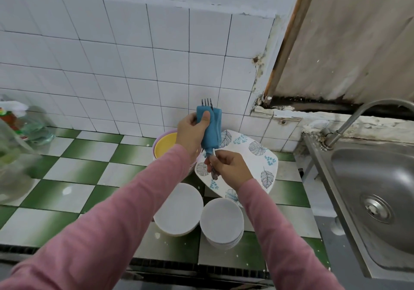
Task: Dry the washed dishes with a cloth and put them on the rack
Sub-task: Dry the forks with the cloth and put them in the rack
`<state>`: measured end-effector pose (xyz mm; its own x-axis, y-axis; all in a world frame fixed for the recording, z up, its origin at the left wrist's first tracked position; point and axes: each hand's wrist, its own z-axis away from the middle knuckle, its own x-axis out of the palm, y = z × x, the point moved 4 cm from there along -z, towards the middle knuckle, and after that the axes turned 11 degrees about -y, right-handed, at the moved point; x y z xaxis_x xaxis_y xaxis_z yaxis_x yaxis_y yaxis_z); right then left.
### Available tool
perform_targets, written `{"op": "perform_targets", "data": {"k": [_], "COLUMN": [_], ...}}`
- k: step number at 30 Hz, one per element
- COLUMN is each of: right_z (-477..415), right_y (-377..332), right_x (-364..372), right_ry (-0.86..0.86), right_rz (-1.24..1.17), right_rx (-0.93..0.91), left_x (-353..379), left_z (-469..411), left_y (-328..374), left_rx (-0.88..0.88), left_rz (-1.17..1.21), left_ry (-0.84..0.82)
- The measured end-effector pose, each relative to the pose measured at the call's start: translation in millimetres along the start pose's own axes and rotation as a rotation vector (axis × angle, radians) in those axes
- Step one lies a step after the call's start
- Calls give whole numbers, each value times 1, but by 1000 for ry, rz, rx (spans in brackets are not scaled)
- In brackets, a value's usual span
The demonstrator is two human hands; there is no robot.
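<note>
Fingers (205, 117) of your left hand (190, 130) are clamping a folded blue cloth (210, 130) round the upper part of a metal fork (206, 102); only the four dark tines are sticking out above the cloth. Your right hand (230, 168) is pinching the fork's handle just below the cloth, fingertips (212, 158) together on it, with the handle end poking out under the hand. You're holding the fork roughly upright in the air, over the left edge of a square white plate with a blue-grey leaf print (253, 155). That plate is lying on the green-and-white checkered tile counter (78, 168). Just left of the plate, a round yellow bowl (165, 146) is sitting nested in a lilac one, partly hidden by your left wrist. Nearer you than the plate, two stacks of plain white round plates (179, 209) are sitting side by side; the right stack is meeting the plate's near edge, touching or overlapping, can't tell which. Right of the plate, a stainless steel sink (376, 191) with a curved tap (358, 115) is sitting. Well left of the plate, a blurred clear plastic bottle (29, 130) is standing.
</note>
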<state>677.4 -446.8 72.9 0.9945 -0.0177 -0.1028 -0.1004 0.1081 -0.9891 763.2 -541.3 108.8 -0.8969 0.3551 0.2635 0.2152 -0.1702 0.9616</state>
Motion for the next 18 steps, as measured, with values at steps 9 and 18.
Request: {"op": "perform_targets", "data": {"k": [9,18], "right_z": [-2,-13], "right_y": [3,-8], "right_x": [-6,-16], "right_ry": [-91,-132], "right_rz": [185,342], "right_rx": [28,38], "left_x": [0,-13], "left_z": [-12,-23], "left_y": [15,18], "left_rx": [129,90], "left_rz": [-366,-347], "left_ry": [263,356]}}
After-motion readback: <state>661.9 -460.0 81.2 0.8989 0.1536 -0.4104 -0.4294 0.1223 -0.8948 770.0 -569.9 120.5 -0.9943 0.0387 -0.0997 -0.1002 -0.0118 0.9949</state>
